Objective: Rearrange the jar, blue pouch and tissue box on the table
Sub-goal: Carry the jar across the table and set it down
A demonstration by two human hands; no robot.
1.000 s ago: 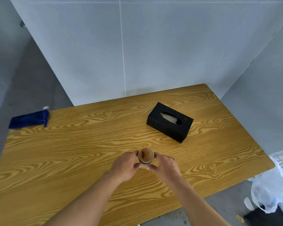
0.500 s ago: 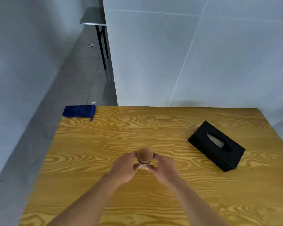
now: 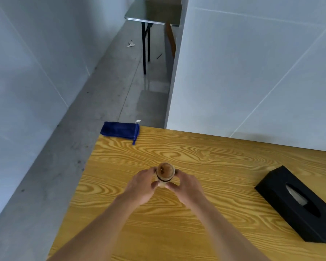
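Observation:
A small jar (image 3: pixel 165 173) with a brown lid stands upright on the wooden table (image 3: pixel 205 159), near its left-middle. My left hand (image 3: pixel 142 185) and my right hand (image 3: pixel 186 186) both wrap around the jar's sides from below. The blue pouch (image 3: pixel 120 131) lies flat at the table's far left corner, partly over the edge. The black tissue box (image 3: pixel 297 206) sits at the right, a tissue showing in its slot.
White panel walls rise behind the table and at the left. A grey concrete floor runs along the table's left edge. A dark folding table (image 3: pixel 153 14) stands far back on the floor.
The view has swung left: the pouch and the tissue box have shifted rightward in frame. Both hands stay around the jar, now closer to the table's left edge.

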